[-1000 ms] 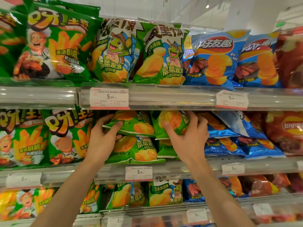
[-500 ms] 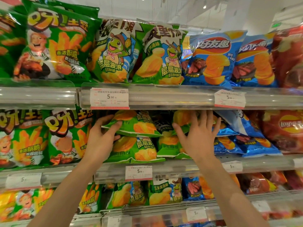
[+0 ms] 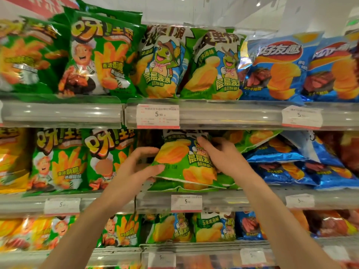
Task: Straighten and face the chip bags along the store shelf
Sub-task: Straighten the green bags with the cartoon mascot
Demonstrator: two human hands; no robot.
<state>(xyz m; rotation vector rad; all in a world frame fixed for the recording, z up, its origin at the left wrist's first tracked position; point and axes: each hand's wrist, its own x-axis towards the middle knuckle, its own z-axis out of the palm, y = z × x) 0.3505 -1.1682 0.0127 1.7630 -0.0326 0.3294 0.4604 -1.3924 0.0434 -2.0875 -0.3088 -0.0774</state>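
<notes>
**A:** Where's the bag now?

**B:** The green chip bag (image 3: 184,162) sits at the centre of my view on the middle shelf (image 3: 223,200), lifted upright with its front toward me. Half a second ago that slot held only flat, slumped bags; now this one stands tilted on top of the green bag lying flat (image 3: 186,186) beneath it.

**A:** And the hands?

**B:** My left hand (image 3: 134,169) is at the bag's 9 o'clock edge, thumb and fingers (image 3: 155,168) curled round its lower left corner. My right hand (image 3: 223,158) has come across from the 3 o'clock side; its fingers (image 3: 202,142) lie on the upper face of the bag, and I'd say the hand is grasping the right edge, though the far side is hidden.

**A:** What does that mean for the job?

**B:** I judge the bag is mid-placement: faced, but not yet square or seated. Its bottom seam hangs above the shelf rail.

**A:** Around it?

**B:** At 9 o'clock, the green fries bags (image 3: 108,160) stand straight. At 3 o'clock, the blue bags (image 3: 281,166) lie slumped on each other, with another green bag (image 3: 252,138) tipped over them. At 12 o'clock, the top shelf (image 3: 233,113) row looks faced. The price tag (image 3: 186,203) sits at 6 o'clock.
</notes>
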